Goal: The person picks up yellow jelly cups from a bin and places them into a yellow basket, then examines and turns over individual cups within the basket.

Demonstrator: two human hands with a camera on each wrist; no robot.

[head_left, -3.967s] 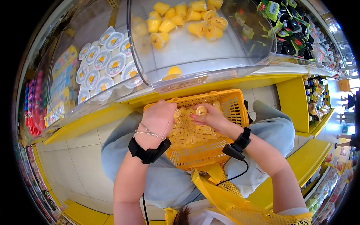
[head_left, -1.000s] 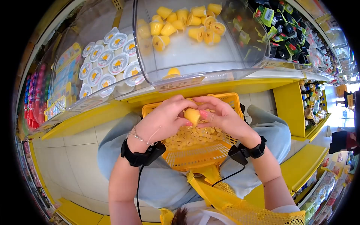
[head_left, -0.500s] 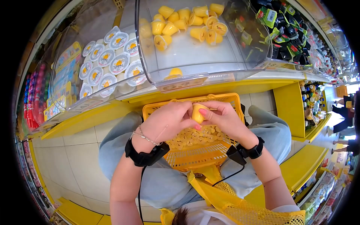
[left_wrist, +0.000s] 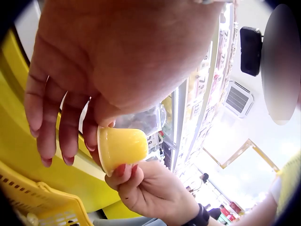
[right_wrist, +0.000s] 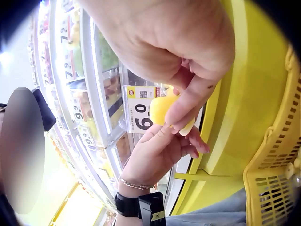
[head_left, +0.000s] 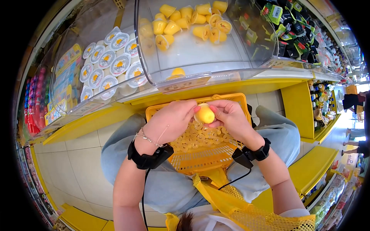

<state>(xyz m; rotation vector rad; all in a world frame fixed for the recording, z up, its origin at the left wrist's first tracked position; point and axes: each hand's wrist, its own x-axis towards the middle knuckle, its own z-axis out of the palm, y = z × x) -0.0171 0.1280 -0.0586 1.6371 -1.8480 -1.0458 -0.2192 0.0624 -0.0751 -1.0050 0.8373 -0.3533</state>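
A yellow jelly cup (head_left: 205, 114) is held between both hands over the yellow basket (head_left: 192, 165), its rounded bottom facing me. My left hand (head_left: 169, 121) pinches it near the rim with thumb and index finger, the other fingers stretched out in the left wrist view. From the opposite side my right hand (head_left: 236, 120) grips the rim; its red-nailed fingertips (left_wrist: 121, 170) show in the left wrist view. The lid side of the jelly cup (left_wrist: 124, 146) is turned away and mostly hidden. Many small lidded cups (head_left: 198, 138) fill the basket beneath.
A clear bin (head_left: 181, 63) ahead holds more yellow jelly cups (head_left: 171, 27). White-lidded cups (head_left: 106, 59) sit in the bin to its left, dark packages (head_left: 295, 42) to the right. The basket rests between my legs, close to the yellow shelf base (head_left: 262, 86).
Four seconds ago the hands were apart lower in the basket, the right holding a small cup. Since then both have come together on the yellow jelly cup, which has turned bottom-first towards me.
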